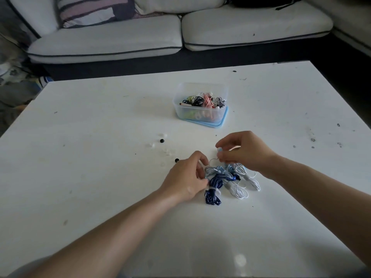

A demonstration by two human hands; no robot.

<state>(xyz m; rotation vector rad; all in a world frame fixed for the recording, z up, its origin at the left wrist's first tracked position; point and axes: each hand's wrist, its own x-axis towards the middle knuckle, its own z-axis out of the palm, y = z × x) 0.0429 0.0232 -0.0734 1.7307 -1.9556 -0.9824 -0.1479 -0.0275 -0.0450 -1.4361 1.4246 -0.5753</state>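
A heap of bundled earphone cords lies on the white table (100,177): a dark blue bundle (213,192), a light blue one (215,170) and a white one (244,185). My right hand (245,151) pinches a pale blue earbud (219,149) just above the heap. A thin wire (211,160) runs from it toward my left hand (186,177), whose fingers curl at the heap's left edge and seem to pinch that wire.
A clear plastic box (200,113) full of coiled earphones stands on its blue lid (215,124) further back. Small black (162,140) and clear ear tips (152,145) lie loose left of the hands. A white sofa (108,43) stands behind the table.
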